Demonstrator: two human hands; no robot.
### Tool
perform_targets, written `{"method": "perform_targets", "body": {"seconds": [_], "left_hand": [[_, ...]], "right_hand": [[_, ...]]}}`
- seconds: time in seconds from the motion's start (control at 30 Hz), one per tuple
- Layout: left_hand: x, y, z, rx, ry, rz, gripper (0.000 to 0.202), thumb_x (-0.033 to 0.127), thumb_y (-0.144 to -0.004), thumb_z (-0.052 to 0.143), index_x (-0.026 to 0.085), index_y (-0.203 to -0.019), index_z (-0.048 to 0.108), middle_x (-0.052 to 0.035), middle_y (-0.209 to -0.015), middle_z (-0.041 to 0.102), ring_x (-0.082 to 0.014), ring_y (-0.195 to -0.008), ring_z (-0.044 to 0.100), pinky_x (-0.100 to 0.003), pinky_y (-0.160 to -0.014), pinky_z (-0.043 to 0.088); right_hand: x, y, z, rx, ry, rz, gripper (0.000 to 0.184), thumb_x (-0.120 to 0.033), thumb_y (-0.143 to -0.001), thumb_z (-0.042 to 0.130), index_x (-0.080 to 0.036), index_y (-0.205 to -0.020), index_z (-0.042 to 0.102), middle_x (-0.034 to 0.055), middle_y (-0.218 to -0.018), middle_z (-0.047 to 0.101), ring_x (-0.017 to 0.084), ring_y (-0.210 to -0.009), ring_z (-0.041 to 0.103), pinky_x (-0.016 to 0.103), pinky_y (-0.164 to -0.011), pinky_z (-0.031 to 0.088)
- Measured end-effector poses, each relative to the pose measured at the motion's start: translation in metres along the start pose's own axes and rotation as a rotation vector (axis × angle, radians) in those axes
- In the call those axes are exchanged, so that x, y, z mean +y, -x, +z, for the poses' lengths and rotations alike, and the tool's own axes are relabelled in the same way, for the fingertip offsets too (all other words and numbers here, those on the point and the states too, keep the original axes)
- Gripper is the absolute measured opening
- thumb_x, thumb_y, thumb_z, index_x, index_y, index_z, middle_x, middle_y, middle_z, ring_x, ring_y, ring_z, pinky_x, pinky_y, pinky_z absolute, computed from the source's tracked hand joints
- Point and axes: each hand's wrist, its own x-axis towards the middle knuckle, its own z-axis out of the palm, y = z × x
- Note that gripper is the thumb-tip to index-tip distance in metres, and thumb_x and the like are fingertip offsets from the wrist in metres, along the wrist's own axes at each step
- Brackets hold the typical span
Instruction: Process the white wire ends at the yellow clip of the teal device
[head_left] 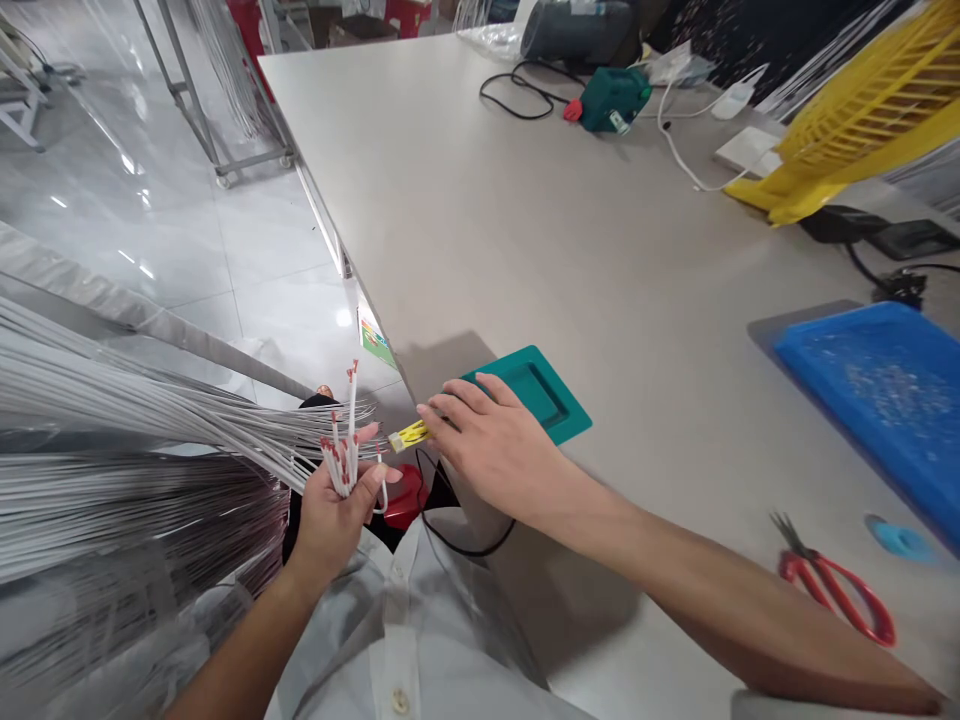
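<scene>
bright, even light from overhead fills the room; the glossy floor [150, 220] at far left throws white glare spots. soft shadows fall on the worktop [525, 230] under the forearm and the teal tray [555, 400]. wide-angle bending stretches the edges; near-left wires [112, 440] smear with blur.

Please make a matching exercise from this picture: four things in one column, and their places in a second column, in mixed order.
1 scissors
2 yellow basket
3 white wires
4 teal tray

A in the left hand
B partly under the right hand
C at the far right, tilted
D lying near the blue tray

Pairs: 1-D, 2-C, 3-A, 4-B
</scene>
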Motion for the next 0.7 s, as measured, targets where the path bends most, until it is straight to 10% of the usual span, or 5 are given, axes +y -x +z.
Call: {"method": "perform_targets", "body": {"seconds": [0.33, 0.7], "left_hand": [[-0.005, -0.010, 0.007, 0.012, 0.049, -0.008, 0.051, 0.032, -0.072, 0.063, 0.014, -0.118, 0.055, -0.0027, -0.065, 0.068, -0.0052, -0.040, 0.038, -0.019, -0.039, 0.033], [-0.001, -0.013, 0.014, 0.086, -0.083, -0.019, 0.051, 0.031, -0.070, 0.064, 0.012, -0.116, 0.057, 0.0009, -0.056, 0.065, -0.0055, -0.038, 0.037, -0.019, -0.040, 0.034]], "right_hand": [[0.017, -0.024, -0.001, -0.254, -0.116, -0.047, 0.015, -0.020, -0.080, 0.056, -0.017, -0.092, 0.064, 0.0071, -0.086, 0.067, 0.026, -0.102, 0.049, 0.044, -0.091, 0.025], [0.018, -0.027, 0.004, -0.238, -0.129, -0.030, 0.016, -0.014, -0.081, 0.051, -0.017, -0.070, 0.062, 0.0048, -0.073, 0.067, 0.022, -0.100, 0.052, 0.046, -0.091, 0.019]]}}
